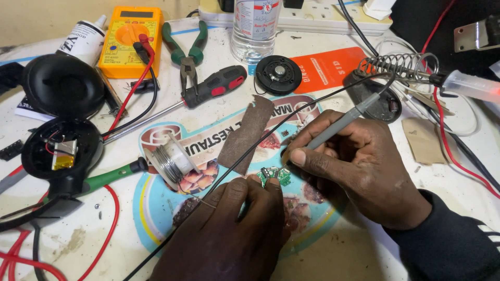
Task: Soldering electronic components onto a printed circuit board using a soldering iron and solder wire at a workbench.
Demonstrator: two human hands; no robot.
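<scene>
Far left: opened black headphone (61, 125), upper ear cup closed, lower cup open with a small yellow battery (63, 158) and red wires inside. Above it a white glue tube (82, 39) and a yellow multimeter (130, 39) with red and black leads trailing down the table. Green-handled screwdriver (112, 175) lies just below the open cup. Next right, green-handled pliers (186, 52), a red-and-black screwdriver (208, 89) with its shaft pointing left, then a solder wire spool (171, 162) on the printed mat (156, 218). Brown sandpaper strip (247, 134) lies between spool and hands. Clear plastic bottle (254, 28) stands at top centre, round speaker driver (278, 74) just beside its base, orange card (325, 67) to the right of that. Left hand (229, 234) low centre, fingers curled and pressed together, fingertips pinning a small green circuit board (276, 176) against the mat. Board sits mid-table, directly between both hands. Right hand (359, 166) grips a grey soldering iron (338, 125) like a pen, thumb and forefinger pinching the barrel, tip down just above the board; exact contact hidden by the fingers. Black cord runs diagonally across the mat. Far right: coiled-wire iron stand (401, 65), red cable, white power strip (323, 15) along the top edge.
</scene>
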